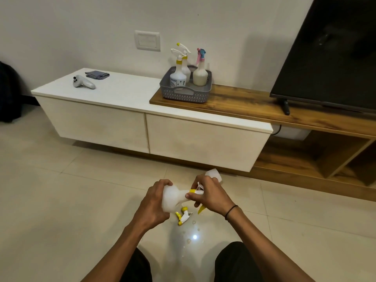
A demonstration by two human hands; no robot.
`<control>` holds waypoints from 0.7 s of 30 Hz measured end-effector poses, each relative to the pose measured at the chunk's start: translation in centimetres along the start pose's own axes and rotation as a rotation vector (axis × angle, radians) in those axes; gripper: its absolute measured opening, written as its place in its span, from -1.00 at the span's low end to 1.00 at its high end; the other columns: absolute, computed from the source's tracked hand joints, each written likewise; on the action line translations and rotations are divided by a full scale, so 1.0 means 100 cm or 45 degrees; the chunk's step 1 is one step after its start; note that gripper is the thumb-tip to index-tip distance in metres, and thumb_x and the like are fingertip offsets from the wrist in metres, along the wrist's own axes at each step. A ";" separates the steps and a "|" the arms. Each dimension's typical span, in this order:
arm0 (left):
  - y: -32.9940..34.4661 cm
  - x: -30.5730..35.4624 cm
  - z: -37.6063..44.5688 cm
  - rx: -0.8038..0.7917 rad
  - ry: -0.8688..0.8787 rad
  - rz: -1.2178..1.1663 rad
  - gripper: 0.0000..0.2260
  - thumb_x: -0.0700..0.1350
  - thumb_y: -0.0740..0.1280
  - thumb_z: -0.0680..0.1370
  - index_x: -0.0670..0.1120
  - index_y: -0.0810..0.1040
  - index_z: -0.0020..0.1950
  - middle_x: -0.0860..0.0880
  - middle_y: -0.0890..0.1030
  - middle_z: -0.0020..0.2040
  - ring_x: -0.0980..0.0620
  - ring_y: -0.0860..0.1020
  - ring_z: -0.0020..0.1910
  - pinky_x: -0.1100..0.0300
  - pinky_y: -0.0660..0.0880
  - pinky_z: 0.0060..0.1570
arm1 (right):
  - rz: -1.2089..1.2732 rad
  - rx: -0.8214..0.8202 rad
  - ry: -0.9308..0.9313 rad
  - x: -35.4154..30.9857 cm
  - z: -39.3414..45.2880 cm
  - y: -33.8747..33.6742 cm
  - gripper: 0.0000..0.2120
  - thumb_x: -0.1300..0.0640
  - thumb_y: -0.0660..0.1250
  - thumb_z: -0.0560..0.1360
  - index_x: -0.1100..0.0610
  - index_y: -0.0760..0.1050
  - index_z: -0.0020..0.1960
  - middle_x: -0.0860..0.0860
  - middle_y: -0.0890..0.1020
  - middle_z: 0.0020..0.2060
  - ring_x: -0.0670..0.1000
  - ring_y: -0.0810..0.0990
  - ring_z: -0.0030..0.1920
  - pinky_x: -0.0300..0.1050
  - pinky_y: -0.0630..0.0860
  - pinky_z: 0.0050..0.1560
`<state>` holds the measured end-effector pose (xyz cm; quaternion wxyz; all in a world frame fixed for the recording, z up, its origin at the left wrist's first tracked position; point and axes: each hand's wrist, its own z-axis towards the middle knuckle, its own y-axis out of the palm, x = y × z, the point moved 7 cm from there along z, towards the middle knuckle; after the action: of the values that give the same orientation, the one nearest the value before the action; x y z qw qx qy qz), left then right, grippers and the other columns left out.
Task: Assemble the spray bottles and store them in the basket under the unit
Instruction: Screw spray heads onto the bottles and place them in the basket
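Bottle: translucent white, yellow collar, gripped sideways.

A grey handheld controller lay on the white cabinet top far beyond the hands to their left, with a folded grey cloth just behind it. A wall switch plate sat straight ahead above, and a dark television stood on the wooden shelf far to the right.

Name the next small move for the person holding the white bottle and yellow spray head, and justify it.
Probably keep twisting the spray head down onto the bottle: the left hand grips the body, the right hand pinches the yellow collar at the neck.
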<state>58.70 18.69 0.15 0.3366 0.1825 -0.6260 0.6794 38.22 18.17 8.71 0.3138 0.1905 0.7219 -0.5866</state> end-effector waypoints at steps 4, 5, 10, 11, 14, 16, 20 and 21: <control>-0.010 0.008 0.000 0.271 0.089 0.057 -0.02 -0.30 0.65 0.21 0.25 0.27 0.44 0.21 0.36 0.36 0.00 0.44 0.32 0.28 0.51 -0.14 | 0.546 -0.033 0.245 0.020 0.001 0.008 -0.60 -0.04 0.48 0.56 0.32 0.54 -0.10 0.22 0.75 -0.28 0.16 0.80 -0.17 0.04 0.70 -0.04; -0.013 0.013 0.000 0.333 0.113 0.051 -0.01 -0.31 0.67 0.20 0.18 0.29 0.49 0.14 0.38 0.40 -0.03 0.44 0.35 0.24 0.54 -0.13 | 0.740 -0.059 0.308 0.023 0.000 0.012 -0.62 -0.01 0.49 0.57 0.34 0.54 -0.09 0.30 0.73 -0.25 0.27 0.79 -0.14 0.09 0.69 -0.02; -0.020 0.035 -0.001 0.342 0.294 -0.049 0.01 -0.20 0.66 0.29 0.06 0.22 0.64 0.04 0.29 0.58 -0.01 0.33 0.57 0.06 0.59 0.28 | 0.951 -0.073 0.345 0.024 -0.005 0.007 -0.56 0.11 0.60 0.47 0.42 0.53 0.09 0.43 0.71 -0.21 0.22 0.73 -0.30 0.07 0.71 -0.11; -0.020 0.035 -0.001 0.289 0.293 -0.151 0.02 -0.09 0.66 0.32 0.05 0.19 0.67 0.06 0.23 0.63 0.04 0.27 0.62 0.12 0.49 0.42 | 0.937 -0.025 0.329 0.024 -0.004 0.004 -0.54 0.15 0.60 0.47 0.45 0.50 0.13 0.41 0.70 -0.26 0.22 0.71 -0.32 0.06 0.68 -0.15; -0.033 0.019 0.005 0.304 -0.083 -0.754 0.00 0.28 0.55 0.40 0.10 0.11 0.71 0.08 0.17 0.68 0.14 0.26 0.63 0.06 0.46 0.46 | 0.851 0.117 0.239 0.021 -0.005 -0.008 -0.60 0.20 0.58 0.48 0.41 0.46 0.09 0.28 0.66 -0.38 0.15 0.65 -0.40 0.01 0.62 -0.25; -0.036 0.001 0.012 0.292 -0.557 -1.128 0.01 0.61 0.33 0.37 0.10 0.23 0.67 -0.02 0.36 0.60 -0.09 0.49 0.51 -0.12 0.63 0.21 | 0.756 0.193 0.134 0.017 -0.007 -0.018 -0.65 0.16 0.59 0.48 0.33 0.48 0.03 0.26 0.68 -0.39 0.10 0.67 -0.41 0.02 0.65 -0.26; -0.030 0.000 0.018 -0.330 -0.929 -1.099 0.01 0.69 0.04 0.35 -0.07 0.63 0.37 -0.26 0.76 0.11 -0.22 0.77 -0.10 0.05 0.71 -0.19 | 0.492 0.140 -0.030 0.007 -0.013 -0.023 -0.69 0.04 0.61 0.44 0.13 0.54 0.01 0.18 0.73 -0.28 0.03 0.75 -0.37 -0.26 0.52 -0.50; -0.031 0.001 0.022 -0.373 -0.907 -1.083 -0.04 0.68 0.12 0.37 -0.06 0.66 0.34 -0.25 0.77 0.04 -0.18 0.75 -0.19 0.09 0.70 -0.22 | 0.457 0.124 -0.039 0.004 -0.014 -0.022 -0.68 0.02 0.62 0.43 0.10 0.55 0.01 0.15 0.72 -0.24 0.03 0.76 -0.36 -0.32 0.49 -0.52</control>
<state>60.38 16.59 2.84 0.3704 0.5876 -0.6597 0.2869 36.18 18.97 10.14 0.4148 0.3222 0.6422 -0.5583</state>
